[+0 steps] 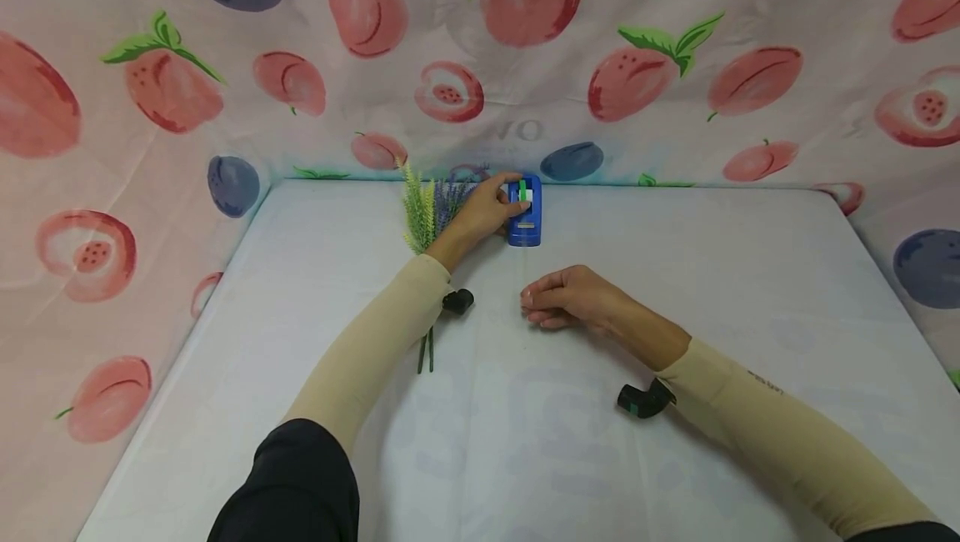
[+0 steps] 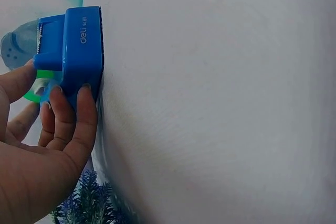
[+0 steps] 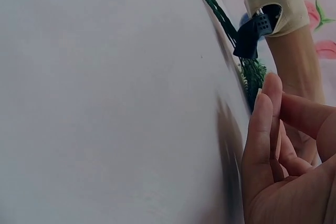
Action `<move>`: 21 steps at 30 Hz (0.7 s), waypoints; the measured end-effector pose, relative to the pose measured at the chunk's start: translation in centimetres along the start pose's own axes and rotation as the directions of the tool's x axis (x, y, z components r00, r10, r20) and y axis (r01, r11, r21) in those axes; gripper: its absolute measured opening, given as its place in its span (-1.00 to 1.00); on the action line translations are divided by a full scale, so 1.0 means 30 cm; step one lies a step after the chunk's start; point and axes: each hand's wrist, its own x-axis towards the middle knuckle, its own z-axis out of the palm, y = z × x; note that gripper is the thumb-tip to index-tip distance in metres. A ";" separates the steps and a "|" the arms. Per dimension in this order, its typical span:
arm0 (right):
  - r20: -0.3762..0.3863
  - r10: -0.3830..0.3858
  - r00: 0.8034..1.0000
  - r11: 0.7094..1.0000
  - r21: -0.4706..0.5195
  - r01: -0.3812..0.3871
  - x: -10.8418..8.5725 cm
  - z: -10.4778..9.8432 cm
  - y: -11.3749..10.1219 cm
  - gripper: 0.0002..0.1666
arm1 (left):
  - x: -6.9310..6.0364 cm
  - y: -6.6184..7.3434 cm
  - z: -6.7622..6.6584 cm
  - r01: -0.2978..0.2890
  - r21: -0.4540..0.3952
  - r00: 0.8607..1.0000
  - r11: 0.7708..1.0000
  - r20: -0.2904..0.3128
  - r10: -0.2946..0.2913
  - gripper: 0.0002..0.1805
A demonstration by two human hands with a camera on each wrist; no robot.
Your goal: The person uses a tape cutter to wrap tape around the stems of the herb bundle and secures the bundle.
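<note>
A blue tape dispenser (image 1: 525,229) with a green roll stands at the table's back edge. My left hand (image 1: 486,210) grips it from its left side; in the left wrist view the thumb and fingers of that hand (image 2: 47,150) are curled about the blue body (image 2: 83,51). My right hand (image 1: 573,298), nearer the front, is above the table with its fingers bent loosely together. In the right wrist view the right hand (image 3: 286,156) shows nothing between thumb and fingertips.
Yellow-green sprigs (image 1: 420,208) and purple sprigs (image 1: 448,198) lie left of the dispenser, partly under my left forearm, their dark stems (image 1: 426,350) pointing forward. A fruit-print cloth (image 1: 510,108) hangs behind the white table (image 1: 720,275).
</note>
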 end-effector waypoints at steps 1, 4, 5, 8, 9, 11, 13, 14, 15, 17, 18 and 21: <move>0.003 0.001 1.000 1.000 -0.002 -0.001 -0.002 0.001 0.003 -0.66 | -0.001 0.000 0.000 0.003 -0.001 1.000 1.000 0.001 -0.003 -0.38; 0.007 0.010 1.000 1.000 -0.004 -0.010 -0.007 0.006 0.011 -0.68 | -0.002 0.001 0.001 0.011 -0.006 1.000 1.000 0.006 -0.011 -0.38; 0.011 0.010 1.000 1.000 -0.006 -0.010 -0.007 0.007 0.014 -0.68 | -0.002 0.002 0.002 0.012 -0.007 1.000 1.000 0.006 -0.012 -0.38; 0.014 0.009 1.000 1.000 -0.015 -0.009 -0.011 0.011 0.020 -0.69 | -0.003 0.003 0.003 0.013 -0.009 1.000 1.000 0.007 -0.013 -0.38; 0.017 0.006 1.000 1.000 -0.020 -0.006 -0.013 0.011 0.022 -0.69 | -0.003 0.003 0.004 0.013 -0.008 1.000 1.000 0.008 -0.013 -0.38; 0.020 0.001 1.000 1.000 -0.029 0.000 -0.017 0.012 0.022 -0.68 | -0.003 0.004 0.004 0.010 -0.009 1.000 1.000 0.009 -0.010 -0.38; 0.022 -0.002 1.000 0.999 -0.037 0.003 -0.023 0.013 0.021 -0.68 | -0.003 0.005 0.004 0.009 -0.007 1.000 1.000 0.010 -0.009 -0.38; 0.025 -0.003 1.000 0.999 -0.041 0.004 -0.025 0.013 0.020 -0.68 | -0.003 0.005 0.004 0.008 -0.006 1.000 1.000 0.010 -0.008 -0.38; 0.028 -0.003 1.000 0.999 -0.046 0.004 -0.028 0.014 0.020 -0.68 | -0.004 0.006 0.003 0.008 -0.003 1.000 1.000 0.010 -0.008 -0.38; 0.036 -0.003 0.999 0.998 -0.057 0.005 -0.031 0.014 0.021 -0.68 | -0.004 0.007 0.003 0.007 0.000 1.000 1.000 0.008 -0.007 -0.39; 0.041 -0.003 0.999 0.998 -0.062 0.006 -0.033 0.015 0.022 -0.68 | -0.004 0.008 0.002 0.008 0.005 1.000 1.000 0.006 -0.008 -0.39; 0.054 0.001 0.999 0.997 -0.077 0.003 -0.036 0.016 0.028 -0.67 | -0.005 0.011 0.001 0.012 0.016 1.000 1.000 0.004 -0.012 -0.39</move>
